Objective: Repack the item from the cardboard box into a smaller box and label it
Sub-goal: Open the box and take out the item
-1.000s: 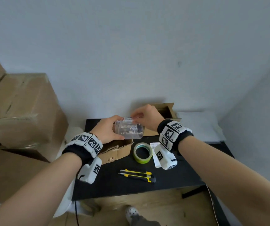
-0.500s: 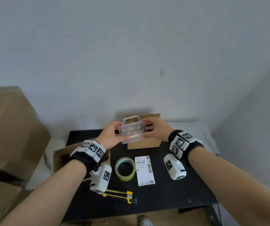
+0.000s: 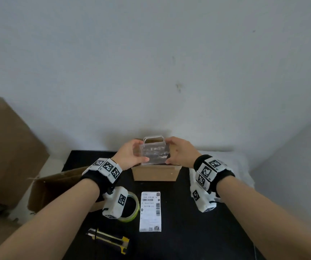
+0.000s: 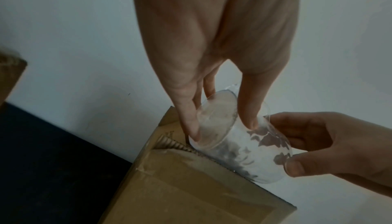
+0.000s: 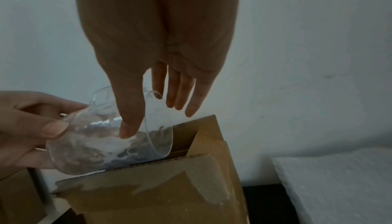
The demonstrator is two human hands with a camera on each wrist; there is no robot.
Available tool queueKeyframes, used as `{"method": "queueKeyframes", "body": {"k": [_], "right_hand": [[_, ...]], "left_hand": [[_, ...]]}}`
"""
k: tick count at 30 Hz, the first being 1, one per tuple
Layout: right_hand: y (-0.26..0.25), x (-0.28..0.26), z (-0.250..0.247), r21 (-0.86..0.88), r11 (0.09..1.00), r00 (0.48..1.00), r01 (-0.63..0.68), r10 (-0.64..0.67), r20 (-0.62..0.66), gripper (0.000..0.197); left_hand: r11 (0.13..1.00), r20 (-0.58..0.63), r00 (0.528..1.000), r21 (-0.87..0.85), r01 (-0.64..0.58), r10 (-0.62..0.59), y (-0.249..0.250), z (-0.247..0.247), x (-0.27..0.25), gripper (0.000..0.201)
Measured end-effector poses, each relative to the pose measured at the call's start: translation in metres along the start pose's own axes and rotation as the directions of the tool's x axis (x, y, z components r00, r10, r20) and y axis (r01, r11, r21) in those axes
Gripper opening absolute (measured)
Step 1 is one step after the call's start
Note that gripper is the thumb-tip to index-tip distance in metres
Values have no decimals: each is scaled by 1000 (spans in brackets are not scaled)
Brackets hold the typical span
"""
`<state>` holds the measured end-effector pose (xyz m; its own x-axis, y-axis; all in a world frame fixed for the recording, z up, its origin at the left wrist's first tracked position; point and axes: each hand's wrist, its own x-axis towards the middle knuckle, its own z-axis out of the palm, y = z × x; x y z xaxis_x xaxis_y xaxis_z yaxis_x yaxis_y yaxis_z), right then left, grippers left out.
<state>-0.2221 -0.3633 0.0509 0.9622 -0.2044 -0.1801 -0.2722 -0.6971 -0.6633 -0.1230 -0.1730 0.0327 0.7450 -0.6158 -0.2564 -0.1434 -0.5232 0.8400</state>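
Note:
A clear glass mug (image 3: pixel 154 154) with a handle lies on its side between both hands, just above the open top of the small cardboard box (image 3: pixel 155 173) at the table's back. My left hand (image 3: pixel 130 154) pinches one end of the mug (image 4: pixel 233 137), thumb and fingers round its rim. On the other end (image 5: pixel 110 137) my right hand (image 3: pixel 179 152) holds with thumb and fingers. The larger open cardboard box (image 3: pixel 57 186) sits at the table's left edge. A white shipping label (image 3: pixel 150 211) lies flat on the black table (image 3: pixel 197 231).
A roll of yellow-green tape (image 3: pixel 132 209) lies left of the label, partly behind my left wrist camera. Near the front edge lies a yellow and black utility knife (image 3: pixel 109 240). Big cardboard boxes (image 3: pixel 6 147) are stacked at the left. White foam (image 5: pixel 339 185) lies right of the small box.
Both hands carried the mug away from the larger box, to the right and toward the back, and now hold it over the small box, lower than half a second ago. The head view shifted right.

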Motion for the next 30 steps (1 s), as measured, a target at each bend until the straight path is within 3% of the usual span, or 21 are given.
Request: {"method": "queueKeyframes", "body": {"k": [6,10,14,16,18,24,30], "right_hand": [[18,12,3,-46,998,998,47,-45,32,67],[29,15,7,-14,998,997,59,-59,41,68],[36,18,7,-68,996,998,62,-61,18,67],[39,19,7,-102,993,998,63,-62,15,66],[41,20,8,-121,990,998,67,-65,19,66],[40,23,15,-308,946,994,106,-88,71,67],[37,29,14,-396,911,992,117,-85,98,68]], "left_hand": [[998,-22,1000,-59,21,-22,-5,13,9,65],[997,-76,997,82,-9,16,-16,20,10,73],[961,-63,997,274,-33,53,-32,26,10,46],[925,-40,999,378,25,-11,-37,28,11,32],[906,-27,998,419,67,-61,-41,29,10,31],[934,-31,998,352,69,-62,-30,33,3,27],[942,-74,997,333,46,-22,-29,32,-4,45]]}}
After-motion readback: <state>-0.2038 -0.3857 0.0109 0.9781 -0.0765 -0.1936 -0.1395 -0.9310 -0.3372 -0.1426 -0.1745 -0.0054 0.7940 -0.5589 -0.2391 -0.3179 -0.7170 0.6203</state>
